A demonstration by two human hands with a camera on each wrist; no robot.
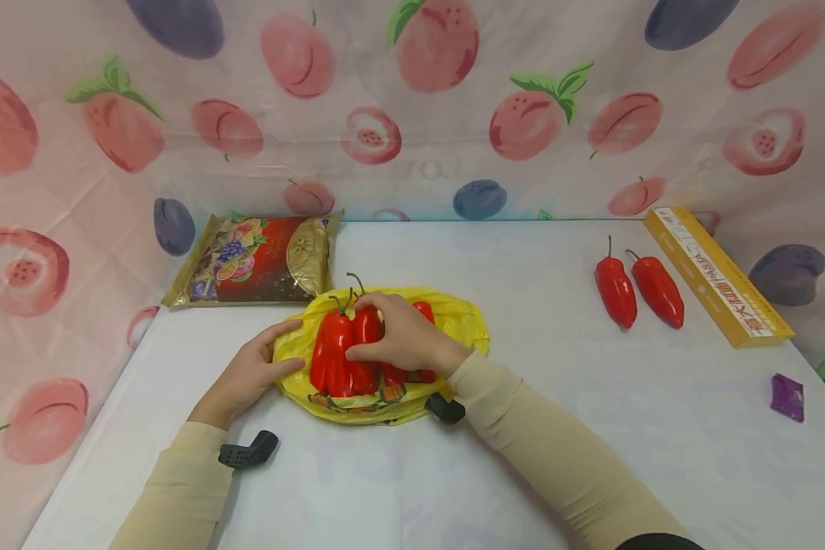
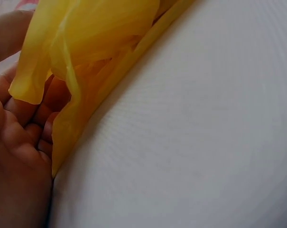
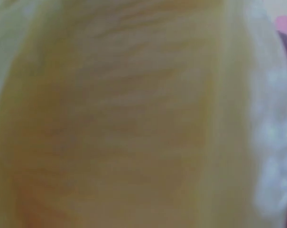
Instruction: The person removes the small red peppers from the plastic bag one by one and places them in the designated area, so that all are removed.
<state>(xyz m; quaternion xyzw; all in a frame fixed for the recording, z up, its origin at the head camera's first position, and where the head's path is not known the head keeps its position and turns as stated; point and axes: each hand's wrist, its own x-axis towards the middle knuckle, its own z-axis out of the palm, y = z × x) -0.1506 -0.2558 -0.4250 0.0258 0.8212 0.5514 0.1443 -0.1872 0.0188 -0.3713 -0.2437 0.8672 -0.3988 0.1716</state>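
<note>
Right hand (image 1: 406, 332), in the head view, curled over a red pepper (image 1: 367, 325) in a yellow bag (image 1: 462, 325), apparently pinching it between thumb and fingers. Bag sat left of the worktop's (image 1: 357, 489) middle, mouth up, other peppers (image 1: 328, 355) inside. Left hand (image 1: 250, 374) held its left side. Two loose peppers (image 1: 616, 292) lay near the far right corner, beside a pasta box (image 1: 718, 279) slanting along the right edge. Left wrist view: plastic lay against bent fingers (image 2: 27, 107). Right wrist view: yellowish blur, hand's state couldn't be told. Step in hand was probably handling one pepper inside the bag, in or out unclear; next move seemed to call for keeping the mouth wide and right fingers clear of plastic.
</note>
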